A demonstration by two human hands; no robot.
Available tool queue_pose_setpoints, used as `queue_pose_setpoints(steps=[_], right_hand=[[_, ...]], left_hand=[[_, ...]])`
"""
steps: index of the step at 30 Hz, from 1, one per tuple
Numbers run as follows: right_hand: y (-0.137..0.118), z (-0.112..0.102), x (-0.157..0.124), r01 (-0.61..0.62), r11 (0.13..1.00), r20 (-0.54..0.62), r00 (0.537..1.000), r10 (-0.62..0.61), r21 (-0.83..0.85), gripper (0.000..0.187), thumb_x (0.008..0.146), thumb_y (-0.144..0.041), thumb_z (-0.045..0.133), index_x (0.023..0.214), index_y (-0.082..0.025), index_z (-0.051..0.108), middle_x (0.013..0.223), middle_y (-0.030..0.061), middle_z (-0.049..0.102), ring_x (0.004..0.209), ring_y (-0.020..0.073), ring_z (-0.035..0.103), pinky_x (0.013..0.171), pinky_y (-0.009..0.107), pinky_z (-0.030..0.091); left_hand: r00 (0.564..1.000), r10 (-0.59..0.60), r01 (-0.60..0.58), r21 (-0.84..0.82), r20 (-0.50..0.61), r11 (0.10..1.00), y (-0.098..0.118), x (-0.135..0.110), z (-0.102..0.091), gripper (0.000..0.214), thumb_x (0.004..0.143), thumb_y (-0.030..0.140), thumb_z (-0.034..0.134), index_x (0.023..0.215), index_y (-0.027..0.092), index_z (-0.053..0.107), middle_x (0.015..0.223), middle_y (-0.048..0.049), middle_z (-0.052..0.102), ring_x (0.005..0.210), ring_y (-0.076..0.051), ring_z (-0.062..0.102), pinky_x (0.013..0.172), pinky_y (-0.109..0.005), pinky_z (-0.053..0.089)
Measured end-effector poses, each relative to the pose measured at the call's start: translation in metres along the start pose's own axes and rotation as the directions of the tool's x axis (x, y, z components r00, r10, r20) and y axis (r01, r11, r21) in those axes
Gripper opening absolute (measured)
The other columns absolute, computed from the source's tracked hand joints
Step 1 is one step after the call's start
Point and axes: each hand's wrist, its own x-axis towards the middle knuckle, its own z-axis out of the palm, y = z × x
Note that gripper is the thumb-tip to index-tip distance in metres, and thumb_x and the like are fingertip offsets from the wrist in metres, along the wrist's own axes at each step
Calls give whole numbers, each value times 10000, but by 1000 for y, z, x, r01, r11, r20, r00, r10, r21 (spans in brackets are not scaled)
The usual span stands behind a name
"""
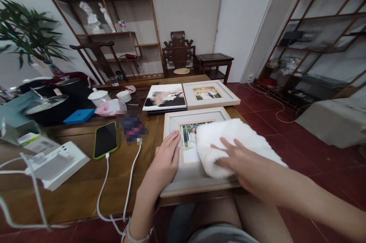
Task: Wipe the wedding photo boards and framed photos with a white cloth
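Observation:
A light wooden picture frame (pixel 197 188) lies flat at the table's front edge, with a photo (pixel 187 140) of a person in white inside it. My left hand (pixel 168 155) rests flat on its left side, fingers stretched out along the inner border. Over the right part of the frame lies a fluffy white cloth (pixel 248 132), covering much of the photo and hanging past the frame's right side. My right hand (pixel 231 155) grips the cloth from above, its fingers and thumb pressed into the pile.
Behind lie another framed photo (pixel 225 100) and a white-edged picture panel (pixel 180 106). On the left are a phone (pixel 105 142) on a white cable, a dark blurred-out item (pixel 132 126), a white open box (pixel 64 163), a blue block (pixel 78 116), pots (pixel 47 111) and a white lidded cup (pixel 98 96).

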Motion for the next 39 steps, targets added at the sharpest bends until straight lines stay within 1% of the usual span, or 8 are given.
queue_pose_setpoints(steps=[6,10,14,19,23,31,35,39], right_hand=[[-22,12,-23,74,994,79,994,-80,85,500,554,-11,551,962,-259,699,1392,61,482,1255,440,403,937,617,412],[-24,2,-14,62,996,-31,998,-60,69,649,598,30,466,1174,-234,605,1420,71,449,1315,335,363,1025,532,371],[3,3,18,8,1000,-132,991,-8,-3,648,618,67,411,1195,-168,589,1446,110,405,1353,337,285,1075,533,290],[54,2,72,-95,990,-252,966,67,-103,633,668,74,377,1243,-127,550,1391,142,466,1329,330,334,1057,530,304],[65,-4,92,-85,984,-260,965,41,-160,643,643,96,368,1216,-112,572,1397,148,460,1337,360,303,1043,559,291],[12,-2,30,64,998,-57,996,-66,-29,625,621,83,409,1167,-147,607,1427,127,430,1355,360,265,1051,590,277],[-19,-23,-11,87,996,45,995,-89,33,529,625,36,501,1066,-204,668,1373,82,505,1299,354,380,1038,540,350],[-42,-45,-26,247,964,110,960,-258,104,409,688,-26,561,962,-294,703,1322,-12,557,1241,291,473,998,425,438]], left_hand=[[1000,1,-1,7,9,1000,0,0,0,425,932,235,358,1330,142,476,1436,-115,440,1347,-214,367,1119,-450,290],[1000,11,-11,3,6,1000,0,0,-1,418,934,234,357,1324,146,483,1433,-116,444,1343,-215,374,1119,-449,288],[1000,26,-26,-15,2,1000,-1,1,-1,409,934,237,360,1314,167,495,1427,-111,453,1337,-222,384,1110,-456,302],[999,24,-24,-3,27,1000,-1,1,-3,419,933,237,348,1318,152,492,1432,-123,444,1344,-230,373,1103,-473,309],[999,3,-2,-16,38,1000,0,2,-5,426,936,251,341,1317,133,491,1432,-128,441,1342,-231,375,1108,-474,304],[1000,0,0,-3,26,1000,1,2,-4,426,935,243,343,1317,122,488,1430,-127,444,1340,-224,378,1105,-469,316],[1000,3,-3,4,15,1000,1,1,-3,424,931,235,352,1318,128,487,1427,-124,450,1338,-229,382,1108,-476,311],[1000,-3,3,-1,21,1000,-1,2,-2,429,932,235,352,1322,116,484,1429,-127,447,1342,-224,375,1115,-466,301]])
